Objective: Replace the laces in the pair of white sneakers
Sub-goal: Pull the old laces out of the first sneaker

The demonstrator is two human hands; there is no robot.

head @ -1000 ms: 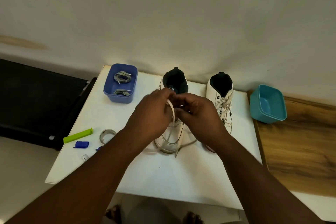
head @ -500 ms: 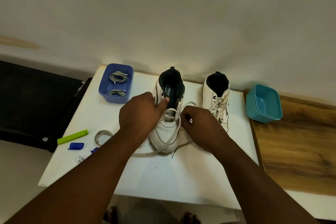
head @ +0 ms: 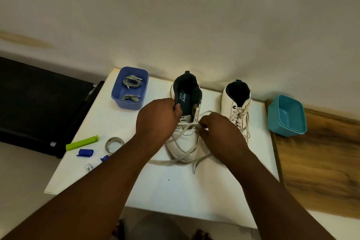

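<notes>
Two white sneakers stand on the white table (head: 175,191), toes toward me. The left sneaker (head: 185,142) has its white lace (head: 181,132) mostly pulled loose, the ends trailing over the toe onto the table. My left hand (head: 157,119) grips that sneaker's left side by the collar, thumb inside the opening. My right hand (head: 218,130) pinches the loose lace at the right eyelets. The right sneaker (head: 236,107) is still fully laced. Two grey laces (head: 131,83) lie coiled in a blue tub (head: 129,101) at the back left.
An empty teal tub (head: 286,117) sits on a wooden surface (head: 321,161) to the right. A green clip (head: 81,143), a tape roll (head: 114,144) and small blue pieces (head: 85,152) lie at the table's left. A black unit (head: 39,103) stands to the left. The wall is close behind.
Both hands dropped from in front of the left sneaker's opening. My left hand moved to grip the shoe's collar, and my right hand drew the lace out to the right eyelets.
</notes>
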